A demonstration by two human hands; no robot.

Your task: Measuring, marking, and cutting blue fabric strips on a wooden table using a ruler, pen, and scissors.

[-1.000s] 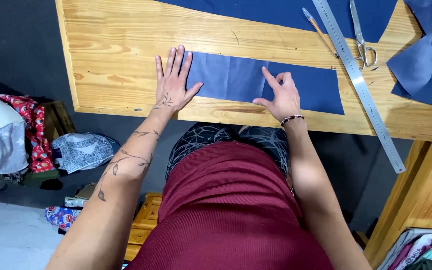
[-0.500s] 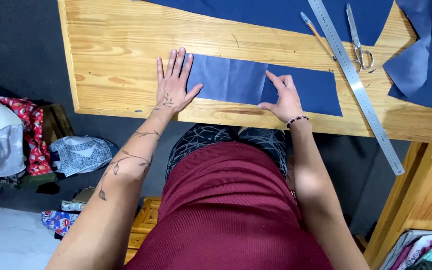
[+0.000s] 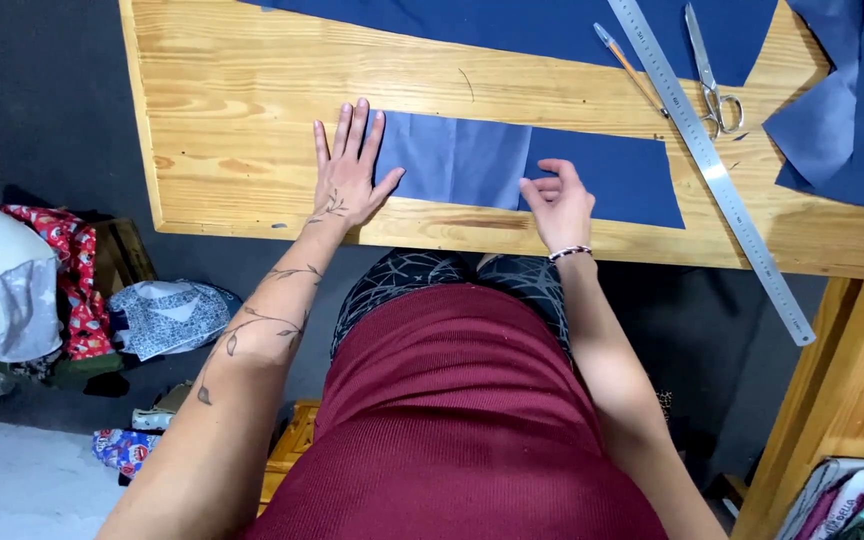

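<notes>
The blue rectangular strip of fabric (image 3: 527, 168) lies flat along the near edge of the pale wooden bench (image 3: 242, 130), its left part a lighter blue where it looks folded over, its right part a darker blue. In the head view, the only one, the left hand (image 3: 349, 172) rests palm down with fingers spread, mostly on bare wood at the strip's left end, the thumb and the nearest fingers reaching onto the cloth's edge; it grips nothing. The right hand (image 3: 558, 204) sits at the near edge of the strip about midway along, just where light blue meets dark, its fingers curled and touching the fabric; whether they pinch an edge or only press on it cannot be told. The two hands are well apart, with the lighter stretch of cloth between them. A thin beaded bracelet (image 3: 569, 252) circles the right wrist. Farther back on the bench lies a large dark blue sheet of cloth (image 3: 512, 25), and another dark blue piece (image 3: 847, 120) hangs over the right corner. A long steel ruler (image 3: 717, 170) runs slantwise past the strip's right end, with a thin pencil (image 3: 630, 68) to its left and silver scissors (image 3: 712, 85) to its right.
</notes>
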